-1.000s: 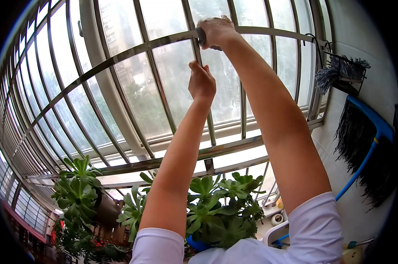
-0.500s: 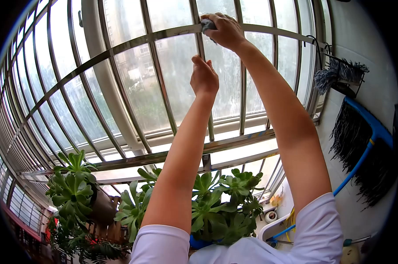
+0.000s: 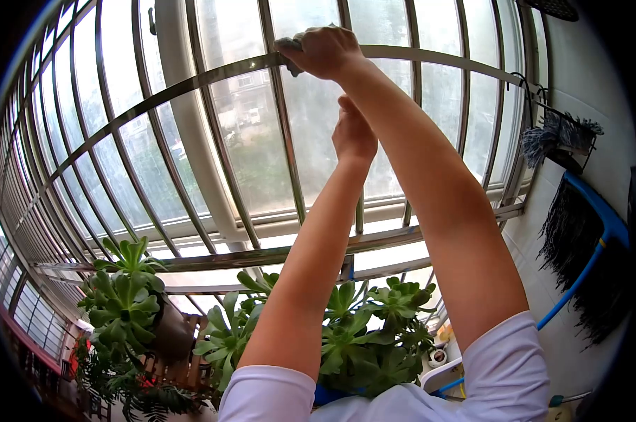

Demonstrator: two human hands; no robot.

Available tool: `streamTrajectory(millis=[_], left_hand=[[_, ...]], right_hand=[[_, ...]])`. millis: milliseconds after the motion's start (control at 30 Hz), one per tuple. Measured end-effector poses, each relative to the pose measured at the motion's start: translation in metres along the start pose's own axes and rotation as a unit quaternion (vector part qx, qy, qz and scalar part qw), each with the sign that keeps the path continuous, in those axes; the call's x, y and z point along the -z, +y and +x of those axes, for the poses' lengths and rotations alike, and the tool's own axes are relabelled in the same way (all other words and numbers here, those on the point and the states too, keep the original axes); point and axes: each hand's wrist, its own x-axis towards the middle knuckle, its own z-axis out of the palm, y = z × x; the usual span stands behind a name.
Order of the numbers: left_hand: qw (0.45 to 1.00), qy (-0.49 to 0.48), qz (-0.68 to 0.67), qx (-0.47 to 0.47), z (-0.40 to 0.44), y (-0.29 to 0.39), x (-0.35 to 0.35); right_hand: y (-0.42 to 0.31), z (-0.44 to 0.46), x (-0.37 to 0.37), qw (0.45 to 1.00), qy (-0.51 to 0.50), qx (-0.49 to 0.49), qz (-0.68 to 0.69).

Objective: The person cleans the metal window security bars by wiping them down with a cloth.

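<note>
My right hand (image 3: 325, 52) is closed on a grey cloth (image 3: 290, 53), pressed against the curved horizontal metal rail (image 3: 240, 67) of the window grille. The cloth shows at the left of the fingers, where an upright bar meets the rail. Just below, my left hand (image 3: 354, 132) is wrapped round an upright bar (image 3: 360, 213), partly behind my right forearm. Behind the bars stand the window panes (image 3: 251, 141), hazy and streaked.
Potted succulents (image 3: 124, 302) stand at the lower left, with more green leaves (image 3: 374, 344) below my arms. At the right wall hang a small grey brush (image 3: 560, 133) and a blue-framed broom (image 3: 599, 211) with black bristles. A lower metal rail (image 3: 212, 261) crosses the grille.
My right hand and the cloth have moved left along the curved rail to another upright bar. My left hand stays round its bar, and the view has shifted a little.
</note>
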Motion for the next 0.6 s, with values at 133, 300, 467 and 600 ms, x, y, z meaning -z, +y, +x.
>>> streamTrajectory(millis=[133,300,467,600], left_hand=[[0.998,-0.024,0.054,-0.027,0.005,-0.014,-0.003],[0.999,-0.032,-0.014,0.011,-0.001,-0.005,0.003],[1.000,-0.010,0.019,0.008,-0.001,0.004,0.001],[0.979,0.104,0.110,-0.136,0.000,-0.002,-0.007]], right_hand=[[-0.010,0.018,0.000,0.971,-0.200,-0.112,0.065],[-0.005,-0.006,-0.019,0.998,0.069,0.009,0.009],[0.033,-0.047,-0.008,0.982,0.145,0.123,0.010],[0.050,-0.054,-0.004,0.972,0.171,0.128,0.099]])
